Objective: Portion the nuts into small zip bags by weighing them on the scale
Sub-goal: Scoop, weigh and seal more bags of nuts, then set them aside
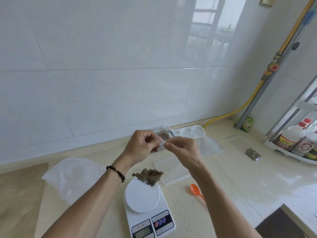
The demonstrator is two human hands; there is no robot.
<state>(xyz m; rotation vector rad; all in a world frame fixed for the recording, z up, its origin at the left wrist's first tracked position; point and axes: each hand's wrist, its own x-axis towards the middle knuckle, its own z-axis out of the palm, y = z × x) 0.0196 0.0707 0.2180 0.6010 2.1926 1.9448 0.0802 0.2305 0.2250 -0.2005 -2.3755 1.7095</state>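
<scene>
My left hand (142,146) and my right hand (183,148) are raised above the counter, both pinching the top edge of a small clear zip bag (164,140) that holds brown nuts. Below them a loose pile of brown nuts (148,176) lies on the counter behind the white kitchen scale (145,208), whose round platform is bare. A filled small bag of nuts (253,154) lies to the right on the counter. An orange spoon (196,190) lies right of the scale.
A large clear plastic bag (72,176) lies at the left. Flat clear bags (171,172) lie behind the scale. A white perforated tray (190,133) stands by the wall. A rack with bottles (295,143) is at the far right, beside a yellow gas hose (223,116).
</scene>
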